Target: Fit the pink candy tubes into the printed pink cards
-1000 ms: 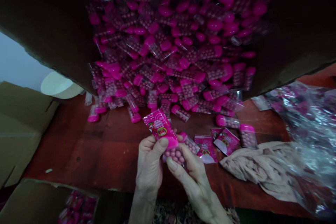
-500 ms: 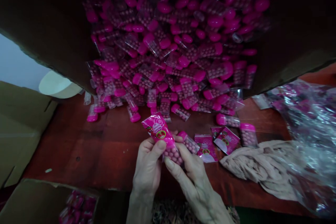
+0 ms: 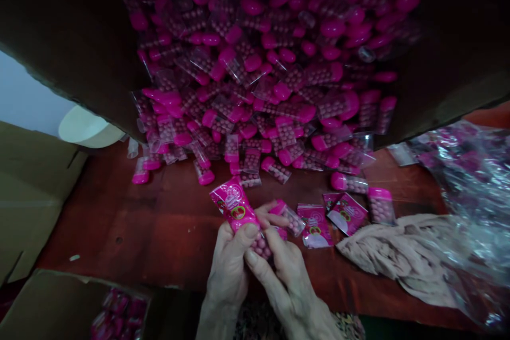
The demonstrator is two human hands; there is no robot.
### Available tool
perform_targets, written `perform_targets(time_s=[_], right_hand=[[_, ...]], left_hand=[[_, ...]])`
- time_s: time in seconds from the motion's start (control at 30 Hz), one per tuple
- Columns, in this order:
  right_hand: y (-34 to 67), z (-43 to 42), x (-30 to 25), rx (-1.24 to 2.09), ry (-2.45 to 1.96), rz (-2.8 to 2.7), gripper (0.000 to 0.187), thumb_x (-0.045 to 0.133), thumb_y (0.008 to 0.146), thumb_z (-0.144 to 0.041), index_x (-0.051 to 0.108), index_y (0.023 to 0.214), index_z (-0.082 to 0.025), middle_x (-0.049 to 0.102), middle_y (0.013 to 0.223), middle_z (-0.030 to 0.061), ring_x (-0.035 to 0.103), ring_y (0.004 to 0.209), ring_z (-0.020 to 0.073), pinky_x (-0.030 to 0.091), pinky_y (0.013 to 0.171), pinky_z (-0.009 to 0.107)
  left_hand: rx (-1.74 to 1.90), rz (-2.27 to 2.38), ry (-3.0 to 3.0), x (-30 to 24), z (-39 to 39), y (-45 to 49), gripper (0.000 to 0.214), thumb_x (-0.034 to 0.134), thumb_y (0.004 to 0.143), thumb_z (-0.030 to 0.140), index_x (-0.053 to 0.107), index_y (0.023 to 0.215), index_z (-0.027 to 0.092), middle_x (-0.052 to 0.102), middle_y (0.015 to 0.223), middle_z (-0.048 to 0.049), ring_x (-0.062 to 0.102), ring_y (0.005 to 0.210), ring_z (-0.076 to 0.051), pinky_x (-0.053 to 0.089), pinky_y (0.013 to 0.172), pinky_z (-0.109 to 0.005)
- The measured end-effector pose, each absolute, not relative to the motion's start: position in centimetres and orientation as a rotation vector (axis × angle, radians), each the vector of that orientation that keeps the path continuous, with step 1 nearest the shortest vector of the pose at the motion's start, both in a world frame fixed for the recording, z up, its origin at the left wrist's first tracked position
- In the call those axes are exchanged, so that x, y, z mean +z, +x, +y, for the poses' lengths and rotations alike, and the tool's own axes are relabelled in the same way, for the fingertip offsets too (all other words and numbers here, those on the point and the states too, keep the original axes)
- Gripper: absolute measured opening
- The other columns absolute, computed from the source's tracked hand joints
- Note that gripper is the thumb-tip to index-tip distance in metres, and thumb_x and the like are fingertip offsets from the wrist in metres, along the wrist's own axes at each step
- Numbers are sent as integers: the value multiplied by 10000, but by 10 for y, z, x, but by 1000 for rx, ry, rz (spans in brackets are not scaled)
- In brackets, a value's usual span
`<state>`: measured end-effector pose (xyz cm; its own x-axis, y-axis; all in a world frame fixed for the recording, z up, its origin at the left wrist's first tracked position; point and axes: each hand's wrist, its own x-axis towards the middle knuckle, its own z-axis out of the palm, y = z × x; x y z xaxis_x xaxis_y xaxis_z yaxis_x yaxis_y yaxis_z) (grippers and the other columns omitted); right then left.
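Lower middle of frame: left hand (image 3: 227, 271) pinched pink packet (image 3: 227, 195); right hand (image 3: 289, 271) pinched clear tube (image 3: 258, 243) of pink balls (image 3: 263, 251), against packet. Both seemed light; packet likely soft, slippery, best gripped near edge; tube likely stiffer, best held by sides. White lettering (image 3: 232, 200) and yellow-ringed badge (image 3: 238, 213) (too small, blurred) unreadable.

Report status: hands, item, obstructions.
Left hand and right hand gripping bead-filled container. Printed pink wrapper at its far end. Possible obstruction: loose container just beyond hands.
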<state>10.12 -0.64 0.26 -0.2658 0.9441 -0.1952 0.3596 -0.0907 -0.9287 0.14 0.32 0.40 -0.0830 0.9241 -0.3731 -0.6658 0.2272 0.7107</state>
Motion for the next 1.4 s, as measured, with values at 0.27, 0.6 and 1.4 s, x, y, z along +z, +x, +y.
perform_targets(time_s=[0.27,0.6,1.4], right_hand=[[117,-9,-16,1362,-1450,-1763,467,529,860,-412,447,1314,-341,598,1244,13,591,1089,217,536,847,298],[101,-6,-2,951,-1230,-1826,277,455,904,-304,557,1132,-184,710,828,53,691,715,180,574,669,264],[86,-3,-23,925,-1193,-1479,351,555,866,-211,499,1210,-249,688,1016,16,675,874,133,550,751,185]], left_hand=[[1453,946,324,-6,4,-4,213,579,798,302,714,856,147,715,918,-109,625,950,-254,446,882,-390],[1372,892,300,-4,-7,-1,233,625,759,351,724,864,168,708,980,-122,634,935,-280,490,814,-391],[1478,1064,8,-2,-5,5,212,730,663,272,719,844,161,724,819,-85,664,761,-188,500,808,-335]])
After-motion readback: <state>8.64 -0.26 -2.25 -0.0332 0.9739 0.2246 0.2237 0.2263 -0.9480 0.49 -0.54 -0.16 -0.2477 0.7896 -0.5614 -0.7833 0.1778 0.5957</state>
